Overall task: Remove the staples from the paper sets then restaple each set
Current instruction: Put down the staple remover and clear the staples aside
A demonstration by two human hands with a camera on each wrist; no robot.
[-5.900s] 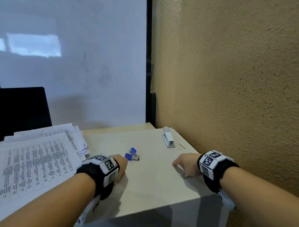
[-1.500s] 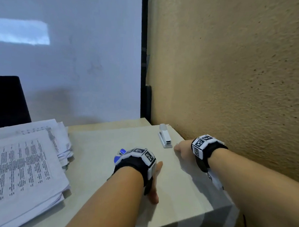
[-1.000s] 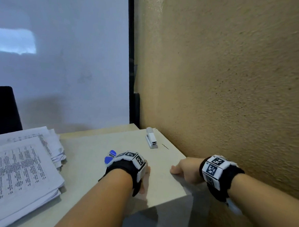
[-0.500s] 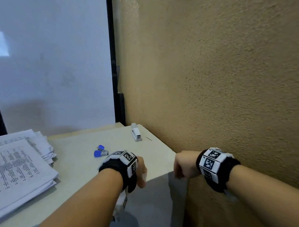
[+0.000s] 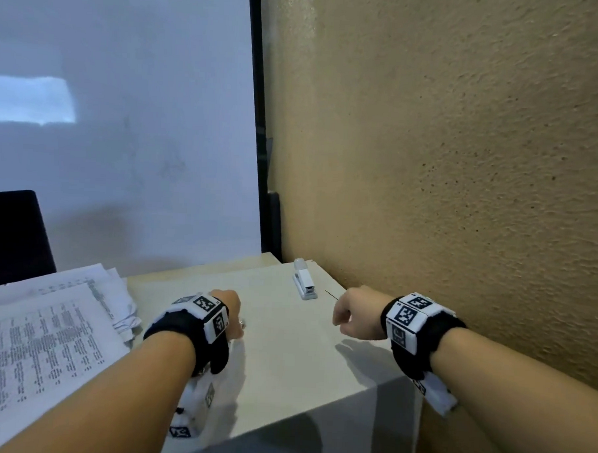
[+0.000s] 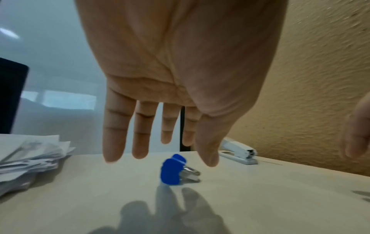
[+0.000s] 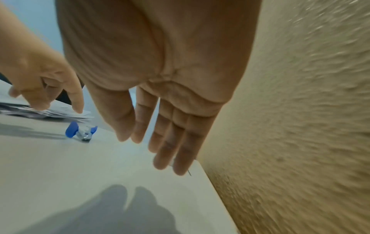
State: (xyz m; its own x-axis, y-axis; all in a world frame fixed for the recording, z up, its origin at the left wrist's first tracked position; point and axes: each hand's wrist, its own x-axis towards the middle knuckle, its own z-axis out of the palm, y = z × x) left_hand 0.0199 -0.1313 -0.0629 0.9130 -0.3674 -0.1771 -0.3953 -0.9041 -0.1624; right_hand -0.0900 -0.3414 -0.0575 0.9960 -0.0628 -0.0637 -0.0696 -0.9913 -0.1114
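Note:
A blue-handled staple remover (image 6: 172,170) lies on the beige table (image 5: 284,369). My left hand (image 6: 160,158) hovers just above it with straight, spread fingers, holding nothing; in the head view this hand (image 5: 227,308) hides the remover. A white stapler (image 5: 304,284) lies farther back by the wall. My right hand (image 5: 348,314) floats just short of the stapler, to its right, and the right wrist view shows it (image 7: 152,150) empty with fingers extended. A stack of printed paper sets (image 5: 46,335) lies at the left.
A textured tan wall (image 5: 463,199) runs along the table's right edge. A whiteboard (image 5: 123,133) stands behind the table, and something black (image 5: 13,234) stands at the far left. A thin dark line (image 7: 189,173) shows on the table near the wall.
Both hands have moved forward from the table's near edge. The left now hangs over the staple remover and the right sits closer to the stapler. Their fingers have uncurled.

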